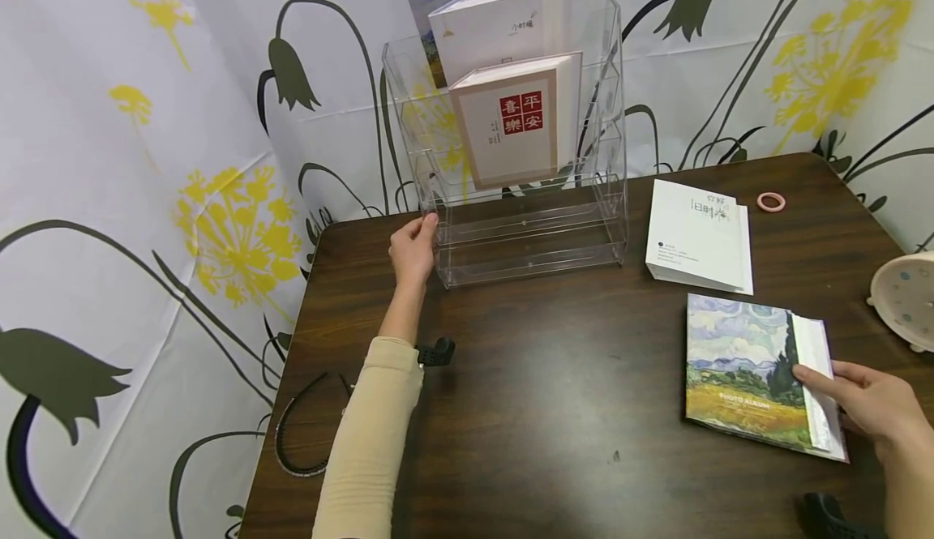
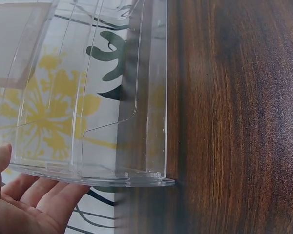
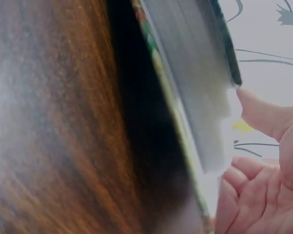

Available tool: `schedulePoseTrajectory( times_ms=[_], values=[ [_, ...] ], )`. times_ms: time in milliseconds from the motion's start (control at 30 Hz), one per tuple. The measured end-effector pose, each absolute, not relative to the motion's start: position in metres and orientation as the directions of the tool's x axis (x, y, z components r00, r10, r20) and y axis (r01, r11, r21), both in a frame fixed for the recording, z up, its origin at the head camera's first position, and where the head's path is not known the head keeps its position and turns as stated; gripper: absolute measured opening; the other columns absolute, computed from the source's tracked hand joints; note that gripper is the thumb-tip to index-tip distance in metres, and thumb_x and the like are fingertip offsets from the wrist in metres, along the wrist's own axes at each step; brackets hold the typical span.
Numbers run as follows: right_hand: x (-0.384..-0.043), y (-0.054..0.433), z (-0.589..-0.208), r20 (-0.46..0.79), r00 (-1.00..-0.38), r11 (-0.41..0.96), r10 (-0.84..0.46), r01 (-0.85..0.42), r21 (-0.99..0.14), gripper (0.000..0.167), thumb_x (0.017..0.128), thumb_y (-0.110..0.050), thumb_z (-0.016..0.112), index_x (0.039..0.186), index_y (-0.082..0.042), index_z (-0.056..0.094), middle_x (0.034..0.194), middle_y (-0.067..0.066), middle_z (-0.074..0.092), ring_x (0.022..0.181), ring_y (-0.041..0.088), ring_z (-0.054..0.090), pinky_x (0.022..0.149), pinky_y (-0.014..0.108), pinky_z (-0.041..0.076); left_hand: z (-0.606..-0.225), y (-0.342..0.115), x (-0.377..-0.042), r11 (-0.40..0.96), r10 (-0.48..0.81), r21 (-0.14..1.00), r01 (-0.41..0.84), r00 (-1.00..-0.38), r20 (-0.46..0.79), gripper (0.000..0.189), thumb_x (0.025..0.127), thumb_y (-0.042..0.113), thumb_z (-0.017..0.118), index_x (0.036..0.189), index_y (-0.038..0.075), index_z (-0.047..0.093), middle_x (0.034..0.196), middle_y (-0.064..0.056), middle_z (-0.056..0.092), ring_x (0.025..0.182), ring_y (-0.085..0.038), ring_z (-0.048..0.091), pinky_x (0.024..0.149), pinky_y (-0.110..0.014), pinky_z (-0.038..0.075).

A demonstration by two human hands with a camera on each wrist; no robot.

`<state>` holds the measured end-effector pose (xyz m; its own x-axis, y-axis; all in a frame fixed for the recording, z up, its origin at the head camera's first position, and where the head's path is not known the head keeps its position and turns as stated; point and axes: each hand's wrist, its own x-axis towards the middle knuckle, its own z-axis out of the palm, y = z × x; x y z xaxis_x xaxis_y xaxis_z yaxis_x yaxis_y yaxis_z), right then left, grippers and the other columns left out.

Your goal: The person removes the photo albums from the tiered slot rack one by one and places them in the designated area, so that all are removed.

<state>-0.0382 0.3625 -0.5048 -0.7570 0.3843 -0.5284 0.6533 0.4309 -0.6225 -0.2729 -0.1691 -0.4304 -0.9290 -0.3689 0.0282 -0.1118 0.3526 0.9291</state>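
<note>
My left hand (image 1: 413,249) holds the lower left side of a clear acrylic display rack (image 1: 529,263). In the left wrist view its thumb is on one side of the rack's edge and the fingers (image 2: 58,197) lie along the side panel. Out on the right, my right hand (image 1: 871,401) grips a photo album (image 1: 737,377) with a painted landscape cover, thumb on top and the other fingers underneath. The right wrist view shows the album's page block (image 3: 190,83) edge-on, tilted above the wood.
Two albums, a white one (image 1: 485,32) and one with red characters (image 1: 503,150), stand in the rack. On the table (image 1: 554,385) are a white album (image 1: 696,235), a pink ring (image 1: 770,202), a round clock-like object (image 1: 905,300) and a black cord (image 1: 280,434). Patterned curtains hang behind.
</note>
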Motion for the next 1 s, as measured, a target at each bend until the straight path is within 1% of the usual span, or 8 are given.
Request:
schedulePoseTrajectory(
  times_ms=[67,167,233,300,433,600,733,1000],
  values=[
    [-0.039,0.360,-0.502,-0.508,-0.753,0.465,0.419,0.658,-0.592,0.101,0.090,-0.059,0.058,0.144,0.018,0.023,0.145,0.045,0.020,0.121,0.060,0.039,0.073,0.052,0.055,-0.430,-0.170,-0.273,0.357,-0.370,0.927,-0.114,-0.928,0.028,0.038,0.095,0.041,0.063,0.116,0.010,0.073,0.106,-0.011,0.069,0.103,-0.026,0.056,0.093,-0.044,0.045],
    [-0.039,0.360,-0.500,-0.465,-0.760,0.515,0.455,0.650,-0.558,0.098,0.088,-0.060,0.062,0.139,0.019,0.033,0.136,0.046,0.032,0.096,0.051,0.059,0.059,0.040,0.055,-0.431,-0.170,-0.272,0.350,-0.370,0.930,-0.113,-0.928,0.027,0.037,0.095,0.040,0.064,0.115,0.010,0.073,0.105,-0.011,0.069,0.102,-0.026,0.056,0.091,-0.043,0.045],
    [-0.038,0.356,-0.496,-0.445,-0.764,0.542,0.468,0.645,-0.538,0.095,0.087,-0.058,0.064,0.134,0.020,0.038,0.131,0.046,0.038,0.082,0.046,0.064,0.058,0.041,0.056,-0.431,-0.169,-0.272,0.350,-0.368,0.930,-0.113,-0.929,0.026,0.038,0.095,0.041,0.064,0.114,0.010,0.074,0.105,-0.011,0.069,0.102,-0.026,0.056,0.091,-0.044,0.046],
    [-0.037,0.353,-0.492,-0.435,-0.765,0.556,0.475,0.644,-0.525,0.093,0.087,-0.058,0.065,0.132,0.020,0.041,0.127,0.045,0.041,0.070,0.035,0.066,0.059,0.042,0.056,-0.431,-0.169,-0.272,0.352,-0.367,0.930,-0.111,-0.930,0.028,0.038,0.095,0.041,0.064,0.114,0.010,0.074,0.105,-0.011,0.069,0.101,-0.027,0.056,0.090,-0.044,0.046],
    [-0.037,0.348,-0.488,-0.434,-0.752,0.535,0.497,0.659,-0.529,0.090,0.086,-0.057,0.067,0.129,0.018,0.044,0.121,0.042,0.046,0.068,0.033,0.065,0.059,0.041,0.056,-0.430,-0.169,-0.272,0.360,-0.368,0.926,-0.112,-0.929,0.031,0.039,0.094,0.042,0.065,0.114,0.010,0.074,0.108,-0.010,0.069,0.104,-0.027,0.056,0.093,-0.045,0.044],
    [-0.037,0.350,-0.492,-0.412,-0.764,0.544,0.498,0.644,-0.538,0.090,0.083,-0.059,0.069,0.126,0.017,0.047,0.112,0.038,0.053,0.068,0.030,0.065,0.057,0.040,0.056,-0.428,-0.171,-0.272,0.359,-0.367,0.926,-0.112,-0.930,0.030,0.039,0.094,0.042,0.064,0.115,0.010,0.074,0.108,-0.011,0.069,0.106,-0.028,0.056,0.095,-0.045,0.043],
    [-0.038,0.350,-0.491,-0.416,-0.757,0.536,0.504,0.652,-0.536,0.092,0.082,-0.061,0.070,0.127,0.016,0.048,0.113,0.038,0.053,0.069,0.031,0.065,0.056,0.039,0.055,-0.428,-0.171,-0.271,0.371,-0.365,0.922,-0.114,-0.930,0.032,0.040,0.094,0.043,0.064,0.116,0.010,0.073,0.110,-0.010,0.069,0.111,-0.029,0.055,0.098,-0.047,0.040],
    [-0.038,0.347,-0.490,-0.421,-0.745,0.516,0.518,0.665,-0.540,0.085,0.086,-0.054,0.069,0.128,0.017,0.047,0.117,0.039,0.049,0.071,0.033,0.065,0.058,0.041,0.056,-0.430,-0.171,-0.272,0.377,-0.369,0.918,-0.121,-0.929,0.029,0.041,0.095,0.044,0.063,0.117,0.011,0.073,0.115,-0.009,0.069,0.115,-0.030,0.053,0.100,-0.047,0.039]
  ],
)
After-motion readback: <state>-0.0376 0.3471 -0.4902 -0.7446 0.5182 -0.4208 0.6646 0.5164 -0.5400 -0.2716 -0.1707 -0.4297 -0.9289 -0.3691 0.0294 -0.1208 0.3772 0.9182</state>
